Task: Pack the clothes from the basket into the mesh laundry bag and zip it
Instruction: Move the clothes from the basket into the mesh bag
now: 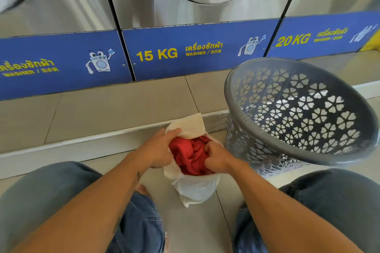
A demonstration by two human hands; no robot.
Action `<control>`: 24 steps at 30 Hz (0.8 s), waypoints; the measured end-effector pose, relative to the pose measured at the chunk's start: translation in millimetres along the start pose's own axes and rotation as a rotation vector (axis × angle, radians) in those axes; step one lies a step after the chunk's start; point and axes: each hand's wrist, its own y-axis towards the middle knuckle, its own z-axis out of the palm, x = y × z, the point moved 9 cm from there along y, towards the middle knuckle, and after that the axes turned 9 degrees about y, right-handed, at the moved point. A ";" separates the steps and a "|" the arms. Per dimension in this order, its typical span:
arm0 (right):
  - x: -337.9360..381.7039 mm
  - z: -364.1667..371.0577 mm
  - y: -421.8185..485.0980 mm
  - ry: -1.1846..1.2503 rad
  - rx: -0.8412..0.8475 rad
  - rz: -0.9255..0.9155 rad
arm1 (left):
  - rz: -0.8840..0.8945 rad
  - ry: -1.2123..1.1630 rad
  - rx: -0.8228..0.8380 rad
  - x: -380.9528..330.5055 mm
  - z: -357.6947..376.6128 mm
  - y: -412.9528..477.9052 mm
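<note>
The left hand (162, 150) grips the near-left edge of the white mesh laundry bag (195, 189), its fingers curled over the mesh to hold the mouth open. The bag sits on the pale tiled floor (195, 228) between the person's knees, in front of the step below the steel 15 KG washer (185, 6). A crumpled red cloth garment (189, 154) fills the mouth, partly inside and bunched up at the opening. The right hand (218, 158) is clenched into that cloth at the right side of the opening, its fingers buried in the folds.

The step in hand looks like stuffing. To do it well, the left hand should pull the edge up and outward while the right drives the cloth down toward the bottom of the bag, not just across the mouth. No fold should be left over the edge, or the zip may snag on it; the zip itself cannot be made out here.

Just beside the bag on the right, the grey plastic basket with flower-shaped cut-outs (298, 107) stands tilted, and no clothes show in the part of it that is visible.
</note>
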 end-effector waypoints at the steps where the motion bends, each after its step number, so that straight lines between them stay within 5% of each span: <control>1: 6.4 -7.9 0.2 -0.006 -0.049 -0.048 | -0.010 -0.015 -0.004 1.6 -0.7 1.8; 5: 34.1 -14.5 -12.0 -0.452 -0.258 -0.178 | -0.048 -0.035 -0.021 4.2 -1.4 5.6; 7: 60.0 -6.2 -19.2 -0.465 -0.362 -0.392 | -0.041 -0.042 -0.027 0.9 -1.6 4.8; 10: 80.1 20.5 -17.8 -0.334 -0.267 -0.566 | -0.025 -0.063 -0.037 -2.8 -5.1 3.4; 18: 14.0 96.3 -0.8 -0.633 0.149 -0.257 | -0.003 0.013 0.012 1.2 2.2 1.6; 22: 37.8 83.4 -7.0 -0.332 0.183 -0.244 | -0.023 0.041 0.008 9.5 -2.8 0.3; 24: 47.3 53.2 -10.6 -0.188 0.034 -0.242 | -0.039 0.048 -0.007 12.3 -6.6 -1.0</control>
